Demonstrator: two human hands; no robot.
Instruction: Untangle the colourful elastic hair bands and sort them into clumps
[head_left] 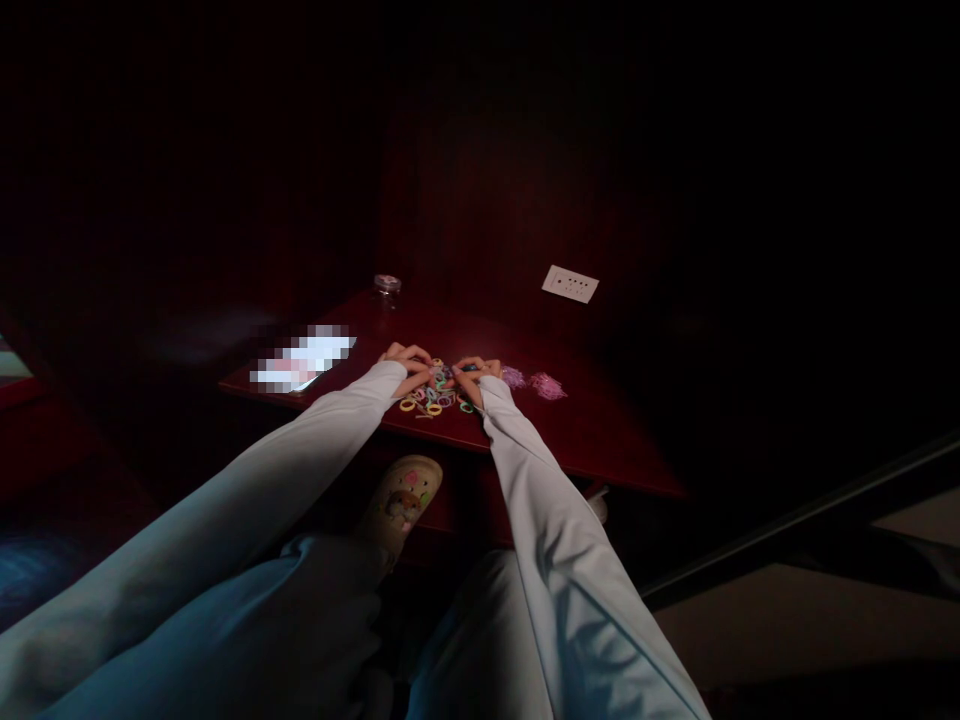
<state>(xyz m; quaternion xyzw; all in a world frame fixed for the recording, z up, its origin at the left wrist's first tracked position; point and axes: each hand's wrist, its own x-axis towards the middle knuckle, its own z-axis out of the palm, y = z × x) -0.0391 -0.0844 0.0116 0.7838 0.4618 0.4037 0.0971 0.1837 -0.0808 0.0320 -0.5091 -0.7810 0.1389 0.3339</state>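
Head view: left hand (409, 358) and right hand (476, 369) at the hair ties (446, 401), fingers bent; grip unclear.
A careless sweep could spill some off the table (592, 430).

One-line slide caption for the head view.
Left hand and right hand at a pile of colorful bands on a dark red table, a lidded jar standing beyond.

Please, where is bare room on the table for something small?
The red tabletop looks bare right of the pink stringy bundle, and between the clear lidded jar and the left hand. It is crowded between left hand and right hand, where small multicoloured rings lie.
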